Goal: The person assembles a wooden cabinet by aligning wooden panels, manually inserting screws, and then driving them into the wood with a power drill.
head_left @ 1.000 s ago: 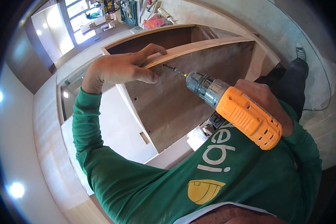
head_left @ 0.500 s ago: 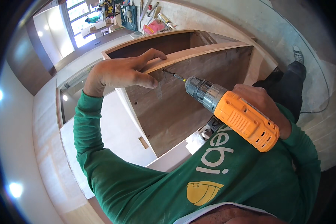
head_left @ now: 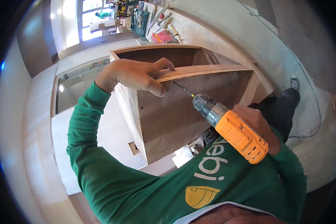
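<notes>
My right hand is wrapped round an orange and grey cordless drill. The slim drill bit points up and left, its tip against the inner face of a wooden cabinet panel, just below the top edge. At that edge, my left hand grips the wooden cabinet, thumb down the near face and fingers over the top. The bit's tip lies close to the right of my left thumb. The drill hides most of my right fingers, and the far fingers of my left hand are out of sight.
Behind the cabinet lie a teal tool case, a pink plastic bag, a sealant tube and hand tools. A dark cable runs along the floor at right. On the left is a pale panel with a rectangular cutout.
The view has shifted, so the cabinet and both hands appear lower. The drill bit stays at the same spot by the panel's top edge, and both hands keep their hold.
</notes>
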Available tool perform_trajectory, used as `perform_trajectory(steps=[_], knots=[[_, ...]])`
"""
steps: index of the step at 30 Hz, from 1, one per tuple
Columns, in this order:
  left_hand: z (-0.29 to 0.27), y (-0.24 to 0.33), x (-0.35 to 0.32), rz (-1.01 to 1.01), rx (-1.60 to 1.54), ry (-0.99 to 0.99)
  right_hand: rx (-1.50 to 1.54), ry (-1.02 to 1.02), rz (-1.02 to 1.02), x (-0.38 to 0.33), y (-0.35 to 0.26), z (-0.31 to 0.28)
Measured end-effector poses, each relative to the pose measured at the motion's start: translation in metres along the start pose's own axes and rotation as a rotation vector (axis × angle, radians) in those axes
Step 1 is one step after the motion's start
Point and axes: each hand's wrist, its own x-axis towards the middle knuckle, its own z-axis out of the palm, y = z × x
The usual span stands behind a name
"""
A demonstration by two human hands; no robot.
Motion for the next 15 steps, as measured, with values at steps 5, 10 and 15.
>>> perform_trajectory(steps=[5,10,15], knots=[[0.000,-0.003,0.001,-0.013,0.009,-0.017,0.027,0.009,0.013,-0.001,0.000,0.001],[0.003,0.002,0.002,-0.006,-0.012,-0.026,-0.014,0.015,0.024,-0.002,-0.003,-0.002],[0.001,0.014,0.000,-0.066,0.005,-0.046,-0.057,0.017,-0.001,-0.003,-0.002,-0.002]])
